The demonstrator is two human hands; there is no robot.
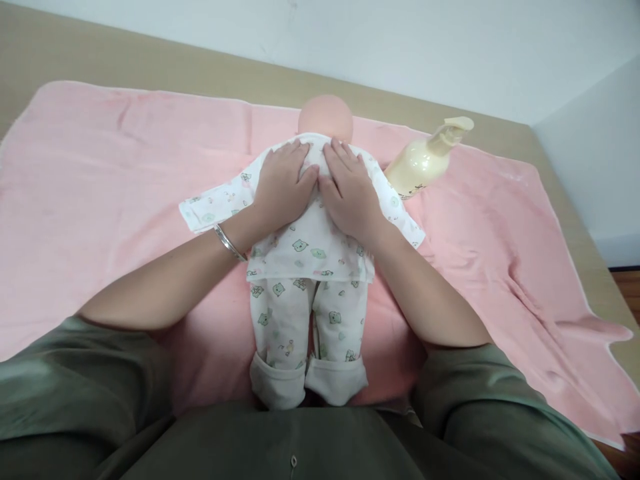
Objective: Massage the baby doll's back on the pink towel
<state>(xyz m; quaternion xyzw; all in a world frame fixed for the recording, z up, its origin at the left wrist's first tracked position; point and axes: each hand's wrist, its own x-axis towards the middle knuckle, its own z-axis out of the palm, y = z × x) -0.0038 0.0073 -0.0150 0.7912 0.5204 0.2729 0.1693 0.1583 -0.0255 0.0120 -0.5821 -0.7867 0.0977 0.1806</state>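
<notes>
Lying beneath the flat, unclenched hands (284, 181) (351, 192), the clothed doll (310, 250) meets both at its upper body.

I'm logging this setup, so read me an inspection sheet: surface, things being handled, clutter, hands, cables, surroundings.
Surface: wrinkled pink cloth over wood-toned table.
Things handled: baby doll in printed top and trousers with turned-up cuffs.
Clutter: cream pump bottle beside the doll.
Hands: left hand, silver bangle at its wrist, and right hand both rest flat on the top.
Cables: nothing seen.
Surroundings: white wall behind; brown floor at right.
</notes>
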